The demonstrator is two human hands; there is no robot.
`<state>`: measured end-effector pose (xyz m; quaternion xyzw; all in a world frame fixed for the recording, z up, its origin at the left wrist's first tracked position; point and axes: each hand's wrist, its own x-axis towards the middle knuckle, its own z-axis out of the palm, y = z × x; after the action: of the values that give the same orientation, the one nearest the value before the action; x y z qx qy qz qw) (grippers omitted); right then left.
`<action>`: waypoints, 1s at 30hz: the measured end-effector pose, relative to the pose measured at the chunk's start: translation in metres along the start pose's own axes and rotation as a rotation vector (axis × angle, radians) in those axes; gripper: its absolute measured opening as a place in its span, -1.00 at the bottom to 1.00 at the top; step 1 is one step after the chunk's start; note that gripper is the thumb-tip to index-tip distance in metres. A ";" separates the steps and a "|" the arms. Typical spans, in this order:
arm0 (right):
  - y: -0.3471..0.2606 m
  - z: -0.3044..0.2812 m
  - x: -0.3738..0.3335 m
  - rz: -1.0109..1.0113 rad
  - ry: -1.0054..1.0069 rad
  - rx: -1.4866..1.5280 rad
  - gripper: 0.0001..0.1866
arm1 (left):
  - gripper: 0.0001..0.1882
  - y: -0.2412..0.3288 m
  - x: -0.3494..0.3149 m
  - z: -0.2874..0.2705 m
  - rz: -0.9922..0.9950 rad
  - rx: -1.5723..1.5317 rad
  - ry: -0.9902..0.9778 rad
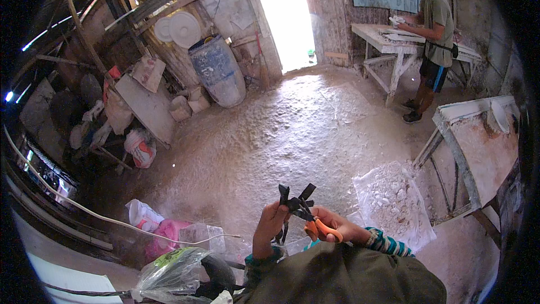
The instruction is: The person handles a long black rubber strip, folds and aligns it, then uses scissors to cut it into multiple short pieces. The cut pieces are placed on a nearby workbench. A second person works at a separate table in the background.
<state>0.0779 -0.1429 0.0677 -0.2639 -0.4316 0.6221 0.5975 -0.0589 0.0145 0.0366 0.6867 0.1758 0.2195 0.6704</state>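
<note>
Low in the middle of the head view, my left hand [268, 227] is closed around a bundle of black strips [286, 196], whose ends stick up past the fingers. My right hand [344, 227] grips a pair of scissors [327, 230] by its orange handles. The dark blades point up and left, right at the strips; whether they are biting into one I cannot tell. Some black ends also dangle below my left hand. Both hands are close together in front of my body, over dark olive cloth [349, 276].
A white sheet with pale rubble [395, 205] lies right of my hands, near a dusty table [478, 141]. Clear plastic [171, 273], a pink bag [166, 236] and a pale cable [140, 228] are at left. Farther off are a blue barrel [216, 70] and a person [437, 39] at a workbench [374, 36].
</note>
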 end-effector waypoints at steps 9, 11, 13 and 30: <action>0.003 -0.005 -0.005 0.027 0.019 0.002 -0.28 | -0.61 0.014 -0.003 0.005 0.017 -0.041 0.036; -0.001 -0.002 -0.006 0.038 0.029 -0.009 -0.28 | -0.62 0.010 -0.002 0.004 0.035 -0.033 0.043; -0.001 -0.002 -0.008 0.050 0.021 -0.012 -0.29 | -0.63 0.004 -0.002 0.002 0.046 -0.041 0.046; 0.009 -0.004 -0.027 0.084 0.108 0.027 0.00 | -0.56 0.042 -0.012 0.009 -0.022 0.172 -0.253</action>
<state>0.0811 -0.1670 0.0531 -0.3069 -0.3791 0.6373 0.5966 -0.0664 -0.0011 0.0781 0.7617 0.1156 0.1077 0.6284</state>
